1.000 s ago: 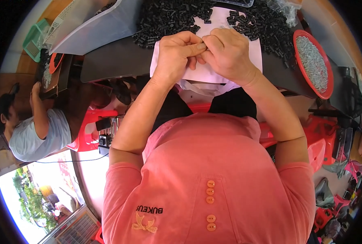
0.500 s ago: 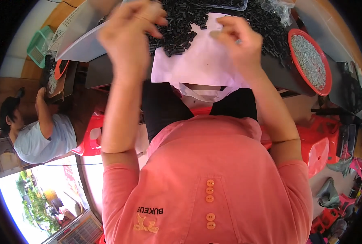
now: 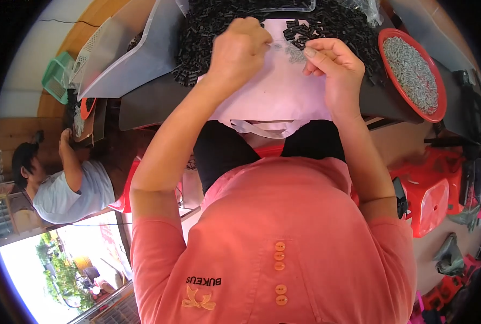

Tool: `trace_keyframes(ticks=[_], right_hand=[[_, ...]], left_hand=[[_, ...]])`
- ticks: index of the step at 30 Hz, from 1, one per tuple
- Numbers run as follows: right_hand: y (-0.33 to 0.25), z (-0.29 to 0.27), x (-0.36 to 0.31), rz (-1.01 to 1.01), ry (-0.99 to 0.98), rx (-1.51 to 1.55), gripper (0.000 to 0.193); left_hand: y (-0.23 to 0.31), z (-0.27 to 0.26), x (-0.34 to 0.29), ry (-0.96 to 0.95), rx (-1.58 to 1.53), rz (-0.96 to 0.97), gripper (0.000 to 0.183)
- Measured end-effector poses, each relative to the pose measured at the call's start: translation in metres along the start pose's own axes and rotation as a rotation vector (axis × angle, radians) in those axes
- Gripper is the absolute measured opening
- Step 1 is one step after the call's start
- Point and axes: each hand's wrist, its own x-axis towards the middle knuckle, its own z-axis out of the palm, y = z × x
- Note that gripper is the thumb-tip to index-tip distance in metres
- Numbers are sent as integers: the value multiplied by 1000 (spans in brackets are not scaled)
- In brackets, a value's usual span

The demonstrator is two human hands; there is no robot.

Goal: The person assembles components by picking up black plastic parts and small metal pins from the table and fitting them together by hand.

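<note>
My left hand [image 3: 239,49] is closed, fingers curled in, above the left part of a white bag [image 3: 273,100] spread at the table's front edge. What those fingers hold, if anything, is hidden. My right hand [image 3: 339,66] pinches thumb against fingers at the bag's right side; anything in the pinch is too small to name. Between the hands lies a small cluster of silvery pieces [image 3: 295,55] on the bag. Small black plastic parts [image 3: 194,46] are heaped beside and beyond my left hand, and a smaller group of black parts [image 3: 299,33] lies just past my right fingertips.
A round red tray [image 3: 441,100] full of small silvery pieces [image 3: 410,73] stands at the right. To the left leans a translucent plastic bin [image 3: 127,70]. A person in a light shirt [image 3: 76,189] sits farther left. Red stools [image 3: 429,202] are at the lower right.
My left hand has swung right, from over the black heap to above the bag. My right hand has shifted slightly right and nearer. Silvery pieces now show between them; the view has shifted a little.
</note>
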Motion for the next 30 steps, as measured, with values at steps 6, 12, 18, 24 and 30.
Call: trace_keyframes(ticks=[6, 12, 18, 24, 30], right_hand=[[-1, 1, -3, 48, 0, 7, 9], [-3, 0, -5, 37, -7, 32, 7], [-4, 3, -5, 39, -17, 35, 7], [1, 1, -5, 30, -34, 33, 7], [3, 3, -5, 28, -48, 52, 6]], left_hand=[[1, 33, 9, -146, 35, -31, 12], [1, 21, 10, -292, -97, -221, 11], [-9, 19, 1, -263, -246, -231, 16], [-4, 18, 2, -281, -135, -126, 16], [1, 19, -1, -253, -53, -138, 10]])
